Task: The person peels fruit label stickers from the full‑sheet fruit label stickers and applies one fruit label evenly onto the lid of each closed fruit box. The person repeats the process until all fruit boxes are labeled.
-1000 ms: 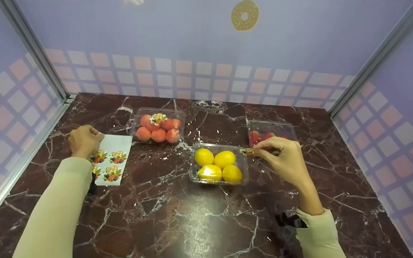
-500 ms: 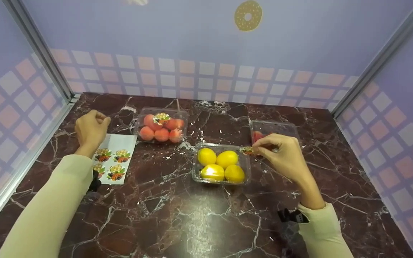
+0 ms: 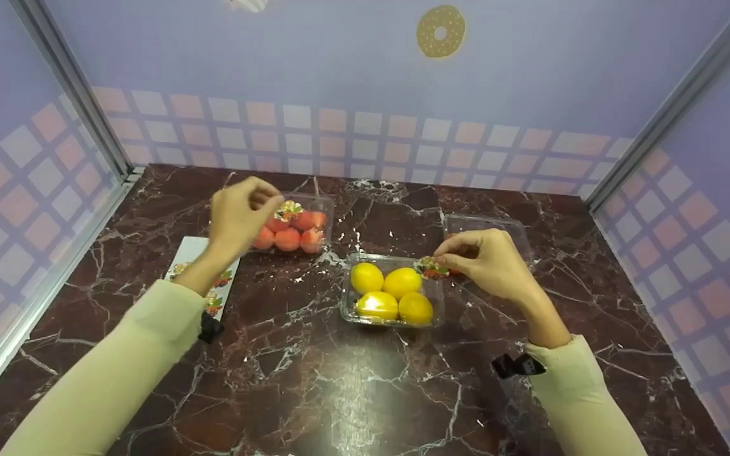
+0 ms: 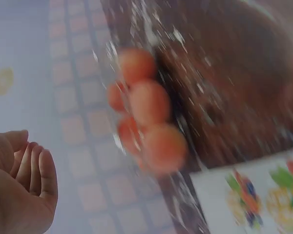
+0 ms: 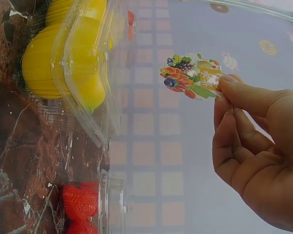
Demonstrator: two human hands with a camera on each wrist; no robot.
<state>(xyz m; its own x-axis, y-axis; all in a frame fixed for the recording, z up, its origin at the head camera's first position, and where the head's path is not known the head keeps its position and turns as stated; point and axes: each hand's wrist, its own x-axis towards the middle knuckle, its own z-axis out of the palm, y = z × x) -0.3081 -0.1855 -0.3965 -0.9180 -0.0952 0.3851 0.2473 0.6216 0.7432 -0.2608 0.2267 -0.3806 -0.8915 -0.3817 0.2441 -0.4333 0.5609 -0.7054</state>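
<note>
Between thumb and forefinger my right hand [image 3: 488,261] pinches a fruit-print sticker [image 5: 193,77] by its edge. In the head view it overlaps the right rim of the clear box of lemons [image 3: 393,291]. My left hand [image 3: 240,212] holds nothing, its fingers loosely bent. It is raised in front of the clear box of peach-coloured round fruit [image 3: 295,239], which bears a similar sticker [image 3: 288,210] on its lid. Partly hidden under my left forearm lies a white sticker sheet [image 3: 229,288] with several fruit prints.
Behind my right hand stands a clear box [image 3: 485,223] of red strawberries [image 5: 81,201], mostly hidden in the head view. All of it is on a dark marbled tabletop [image 3: 339,392], with tiled-pattern panels [image 3: 365,136] at the back and both sides.
My left hand has lifted off the sticker sheet and moved right toward the peach-coloured fruit box. My right hand has moved slightly left with the sticker, nearer the lemon box.
</note>
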